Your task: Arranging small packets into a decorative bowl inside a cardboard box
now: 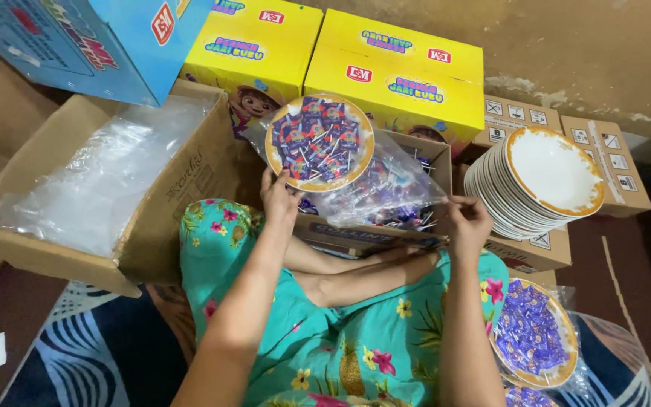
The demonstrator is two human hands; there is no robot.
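1. The left hand [279, 197] pinches the lower rim of the candy plate [319, 142], a gold-edged plate heaped with purple wrapped lollipops and sitting inside a clear plastic bag [386, 192]. It's held tilted up over the open cardboard box [423, 154] in front of the person's lap.
2. The right hand [467, 223] has its grip pressed together on the bag's loose edge, pulling the film out to the right.
3. Handling guess: the plate looks like ceramic or melamine, so it's stiff, probably a bit heavy with the sweets on it, and breakable if dropped. The rim is the sensible spot to hold, thumb on top.
4. The bag is thin, slippery and crinkly, so it likely stretches or tears if yanked. Better to take it near the opening.
5. The sweets are loose, so too much tilt could slide them off into the bag.
6. Nearby: a stack of empty plates [544, 181] on a carton to the right, a finished bagged plate [533, 333] by the right knee, yellow boxes [393, 71] behind.
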